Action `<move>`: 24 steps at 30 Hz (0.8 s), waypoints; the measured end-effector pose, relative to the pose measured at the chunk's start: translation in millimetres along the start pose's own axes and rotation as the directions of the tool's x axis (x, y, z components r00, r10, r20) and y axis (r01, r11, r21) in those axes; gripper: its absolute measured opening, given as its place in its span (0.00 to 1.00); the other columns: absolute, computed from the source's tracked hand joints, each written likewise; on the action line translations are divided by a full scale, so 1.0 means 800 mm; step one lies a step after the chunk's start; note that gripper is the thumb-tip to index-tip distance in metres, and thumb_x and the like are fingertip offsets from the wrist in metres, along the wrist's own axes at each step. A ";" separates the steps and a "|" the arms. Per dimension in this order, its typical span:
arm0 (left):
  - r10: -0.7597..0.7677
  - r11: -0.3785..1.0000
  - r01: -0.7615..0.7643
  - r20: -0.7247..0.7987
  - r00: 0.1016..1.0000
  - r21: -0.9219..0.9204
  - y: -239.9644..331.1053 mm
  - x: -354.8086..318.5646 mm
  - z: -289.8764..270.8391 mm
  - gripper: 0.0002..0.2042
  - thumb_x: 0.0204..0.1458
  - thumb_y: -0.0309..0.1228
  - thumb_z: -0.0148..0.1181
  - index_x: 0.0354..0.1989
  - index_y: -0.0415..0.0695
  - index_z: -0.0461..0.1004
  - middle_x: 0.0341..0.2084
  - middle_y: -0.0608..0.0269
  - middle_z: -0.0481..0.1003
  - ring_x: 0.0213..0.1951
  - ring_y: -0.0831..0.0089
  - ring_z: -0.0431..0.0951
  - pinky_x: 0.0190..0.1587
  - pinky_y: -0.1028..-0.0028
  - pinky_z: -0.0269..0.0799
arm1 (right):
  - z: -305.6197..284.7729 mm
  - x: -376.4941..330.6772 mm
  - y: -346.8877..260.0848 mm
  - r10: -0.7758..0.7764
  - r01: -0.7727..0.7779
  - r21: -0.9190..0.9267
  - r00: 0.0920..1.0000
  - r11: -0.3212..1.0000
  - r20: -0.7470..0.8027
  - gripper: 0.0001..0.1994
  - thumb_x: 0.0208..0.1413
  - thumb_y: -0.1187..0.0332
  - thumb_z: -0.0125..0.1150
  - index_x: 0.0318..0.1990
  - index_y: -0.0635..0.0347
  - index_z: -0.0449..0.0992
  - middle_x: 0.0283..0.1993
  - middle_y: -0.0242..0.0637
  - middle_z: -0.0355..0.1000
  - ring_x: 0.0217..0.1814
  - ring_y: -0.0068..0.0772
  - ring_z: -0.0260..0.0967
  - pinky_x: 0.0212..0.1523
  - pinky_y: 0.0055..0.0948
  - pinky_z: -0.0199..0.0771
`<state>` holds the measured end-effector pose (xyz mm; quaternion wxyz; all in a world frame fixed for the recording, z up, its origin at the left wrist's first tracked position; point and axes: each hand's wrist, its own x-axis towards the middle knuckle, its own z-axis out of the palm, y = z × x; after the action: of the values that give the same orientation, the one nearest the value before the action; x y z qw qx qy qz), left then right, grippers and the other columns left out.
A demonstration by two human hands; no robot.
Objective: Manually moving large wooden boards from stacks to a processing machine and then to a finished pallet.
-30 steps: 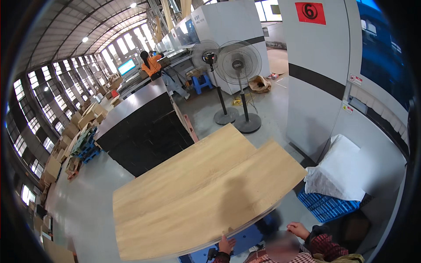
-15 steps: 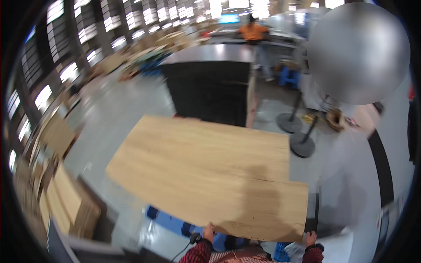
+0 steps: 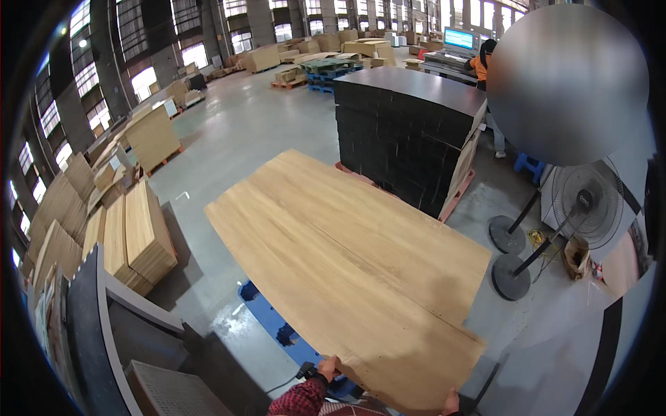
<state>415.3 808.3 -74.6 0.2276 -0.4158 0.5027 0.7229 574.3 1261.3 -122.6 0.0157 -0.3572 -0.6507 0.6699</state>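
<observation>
A large wood-grain board [image 3: 388,333] lies in front of me at a slant, with another light wood sheet [image 3: 409,229] beside or beneath it along its far side. Their overlap is hard to make out. My left hand [image 3: 329,367] is closed on the board's near edge, with the thumb on top. Close to the near right corner, my right hand [image 3: 451,402] grips the same board; its lower part is cut off by the picture's edge. A blue pallet [image 3: 270,315] shows under the board's left side. Near my left wrist is a small black device with a cable [image 3: 305,371].
Beyond the board stands a tall stack of black-edged panels [image 3: 402,139] on a red pallet. Stacked boards [image 3: 142,236] and a grey machine frame [image 3: 104,326] are at left. Right: a pedestal fan [image 3: 583,201], round black bases [image 3: 510,277]. A person in orange [image 3: 480,66] is behind.
The view has turned to the left and sharpened, so the black stack and stand bases sit farther right. The board slants more across the picture. Both hands stay on its near edge.
</observation>
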 end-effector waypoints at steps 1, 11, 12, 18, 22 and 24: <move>0.011 1.000 -0.011 -0.028 1.000 -0.002 -0.002 0.001 0.000 0.17 0.52 0.39 0.48 0.39 0.35 0.66 0.30 0.52 0.71 0.29 0.59 0.74 0.29 0.62 0.73 | 0.005 -0.003 -0.012 0.068 -0.069 -0.038 0.998 0.997 -0.010 0.24 0.59 0.54 0.39 0.50 0.70 0.62 0.48 0.43 0.66 0.46 0.38 0.64 0.45 0.32 0.64; 0.165 0.982 -0.177 -0.161 0.973 -0.066 -0.015 0.047 0.006 0.16 0.54 0.39 0.45 0.42 0.37 0.65 0.36 0.55 0.70 0.39 0.60 0.73 0.37 0.61 0.71 | 0.061 -0.037 -0.103 0.269 -0.256 -0.212 0.963 0.943 0.034 0.29 0.58 0.51 0.42 0.53 0.73 0.60 0.55 0.48 0.60 0.55 0.41 0.58 0.54 0.34 0.58; 0.167 0.982 -0.178 -0.158 0.973 -0.061 -0.018 0.047 0.009 0.16 0.54 0.39 0.45 0.42 0.37 0.65 0.36 0.55 0.70 0.39 0.60 0.73 0.37 0.61 0.71 | 0.065 -0.039 -0.109 0.284 -0.269 -0.221 0.958 0.937 0.038 0.29 0.57 0.51 0.42 0.53 0.74 0.60 0.56 0.49 0.59 0.56 0.42 0.58 0.54 0.34 0.57; 0.062 0.980 -0.101 -0.220 0.974 -0.169 0.012 0.005 0.047 0.17 0.52 0.36 0.47 0.40 0.32 0.67 0.35 0.53 0.72 0.37 0.63 0.74 0.35 0.65 0.72 | 0.076 -0.014 -0.093 0.260 -0.243 -0.246 0.965 0.938 0.037 0.26 0.58 0.54 0.42 0.51 0.73 0.61 0.50 0.45 0.63 0.50 0.39 0.62 0.50 0.32 0.61; 0.261 0.963 -0.252 -0.093 0.961 0.095 0.011 -0.009 0.045 0.13 0.53 0.34 0.43 0.39 0.38 0.68 0.35 0.54 0.72 0.38 0.63 0.74 0.38 0.66 0.71 | 0.093 -0.002 -0.082 0.259 -0.237 -0.253 0.964 0.938 0.054 0.23 0.59 0.57 0.42 0.50 0.72 0.62 0.46 0.42 0.67 0.46 0.36 0.65 0.47 0.31 0.65; 0.400 0.888 -0.380 -0.027 0.916 0.258 0.001 0.003 0.040 0.12 0.54 0.33 0.39 0.37 0.41 0.69 0.34 0.55 0.73 0.39 0.63 0.74 0.38 0.66 0.69 | 0.106 0.003 -0.082 0.280 -0.255 -0.244 0.957 0.936 0.077 0.23 0.59 0.57 0.43 0.50 0.73 0.61 0.45 0.43 0.66 0.46 0.36 0.65 0.48 0.31 0.65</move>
<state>401.1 837.2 -71.1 0.1076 -0.3031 0.6708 0.6683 500.9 1199.7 -74.5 -0.1534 -0.4042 -0.6695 0.6040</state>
